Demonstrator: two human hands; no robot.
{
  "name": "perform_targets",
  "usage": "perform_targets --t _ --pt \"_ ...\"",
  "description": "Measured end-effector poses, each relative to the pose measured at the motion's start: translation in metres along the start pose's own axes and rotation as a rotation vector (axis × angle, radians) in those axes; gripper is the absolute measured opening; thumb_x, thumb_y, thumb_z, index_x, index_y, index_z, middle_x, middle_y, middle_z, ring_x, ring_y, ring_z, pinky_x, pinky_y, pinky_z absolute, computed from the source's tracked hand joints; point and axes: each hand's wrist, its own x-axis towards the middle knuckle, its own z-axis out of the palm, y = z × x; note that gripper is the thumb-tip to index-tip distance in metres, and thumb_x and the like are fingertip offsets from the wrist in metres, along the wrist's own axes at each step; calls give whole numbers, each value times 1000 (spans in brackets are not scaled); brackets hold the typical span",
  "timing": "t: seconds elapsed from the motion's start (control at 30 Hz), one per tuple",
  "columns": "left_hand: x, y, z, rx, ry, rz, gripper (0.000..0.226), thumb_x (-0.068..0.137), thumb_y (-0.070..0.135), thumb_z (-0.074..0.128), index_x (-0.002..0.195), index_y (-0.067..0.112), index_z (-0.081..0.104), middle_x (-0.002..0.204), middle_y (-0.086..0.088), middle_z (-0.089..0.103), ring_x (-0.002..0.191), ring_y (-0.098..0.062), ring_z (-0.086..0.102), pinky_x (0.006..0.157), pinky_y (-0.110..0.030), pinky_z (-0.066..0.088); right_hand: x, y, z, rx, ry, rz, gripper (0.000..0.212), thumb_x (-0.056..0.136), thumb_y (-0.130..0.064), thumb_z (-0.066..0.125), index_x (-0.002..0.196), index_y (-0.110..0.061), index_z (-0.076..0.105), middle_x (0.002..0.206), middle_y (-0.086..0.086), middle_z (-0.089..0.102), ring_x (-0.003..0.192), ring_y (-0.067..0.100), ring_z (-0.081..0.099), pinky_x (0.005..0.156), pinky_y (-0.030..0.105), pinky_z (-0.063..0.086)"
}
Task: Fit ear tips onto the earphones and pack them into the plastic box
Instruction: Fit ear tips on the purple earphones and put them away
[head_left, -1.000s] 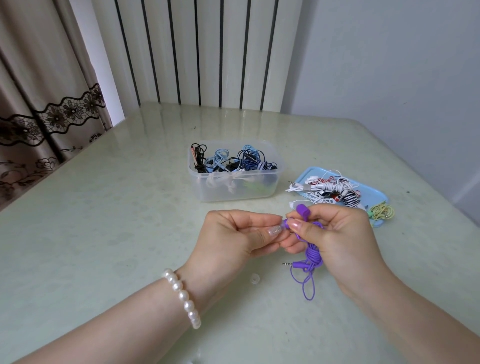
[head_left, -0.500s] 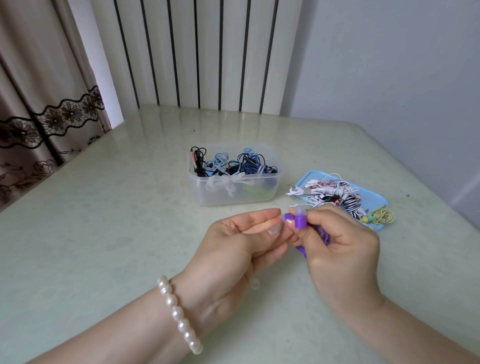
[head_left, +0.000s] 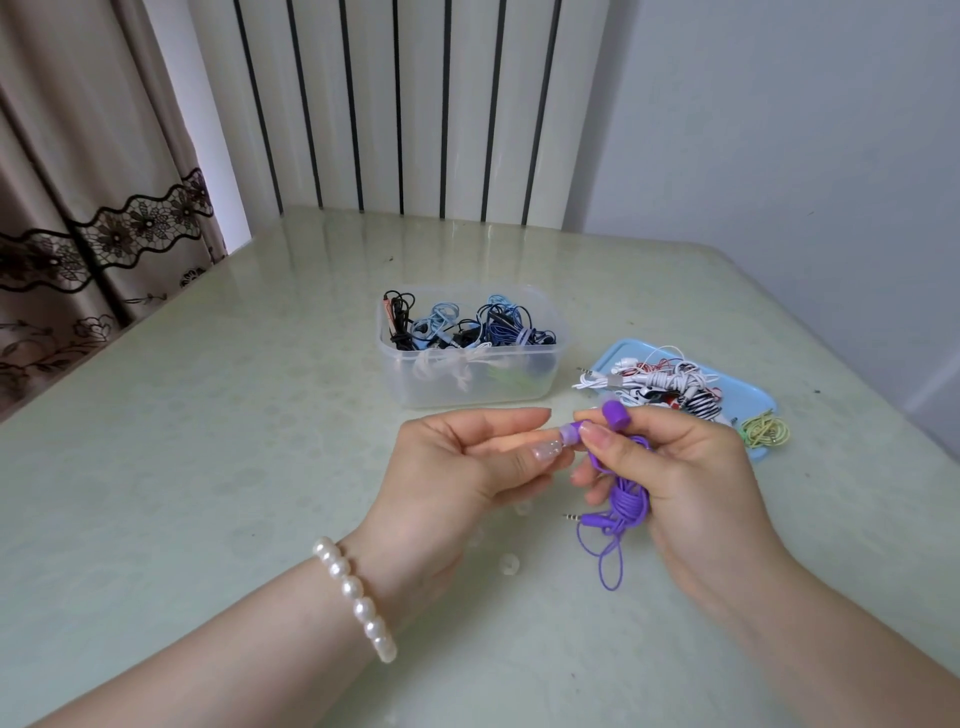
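1. My left hand (head_left: 457, 462) pinches a clear ear tip (head_left: 569, 433) just before the plastic box (head_left: 470, 382).
2. My right hand (head_left: 675, 467) grips the coiled purple earphones (head_left: 626, 504), right of and nearer than that box on the bench (head_left: 208, 441).

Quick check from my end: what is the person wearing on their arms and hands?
Both forearms are bare, with no sleeves in view. The left wrist carries a bracelet of round white pearl-like beads. The left hand has a long glossy nail on the thumb; the right hand wears no bracelet, ring or glove that shows.
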Motion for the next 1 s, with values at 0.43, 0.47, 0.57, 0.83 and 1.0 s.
perform_targets --t 0.43,0.47,0.57,0.83,1.0 --pt "-5 -7 3 247 36 351 17 54 19 74 71 18 74 70 -3 73 66 -14 68 65 -33 55 -5 -7 3 220 -101 212 12 60 -8 60 64 -2 70 52 5 60 41 13 50 37 19 40" --pt "-5 -8 3 249 44 357 18 54 20 74 72 19 74 70 -2 73 66 -15 68 65 -34 56 -5 -7 3 218 -98 207 12 60 -9 61 63 -2 71 53 6 59 41 13 51 38 19 41" --pt "-5 -7 5 249 0 350 15 59 17 71 73 17 75 71 -2 73 68 -14 69 65 -33 55 -6 -5 2 199 -84 185 14 60 -10 62 68 -1 70 53 8 58 43 14 52 40 20 42" --pt "-2 -8 5 5 -28 22 13 62 9 65 70 3 73 58 -8 64 53 -9 57 54 -17 49 -10 0 8 80 0 2 10 58 -11 64 67 -10 68 45 7 56 41 11 51 42 19 45" --pt "1 -5 2 -159 -97 -155 16 65 17 63 67 5 74 58 -2 62 50 -5 55 52 -15 50 -9 0 7 144 -7 59 12 59 -11 63 70 -7 68 52 7 59 43 13 52 41 20 44"
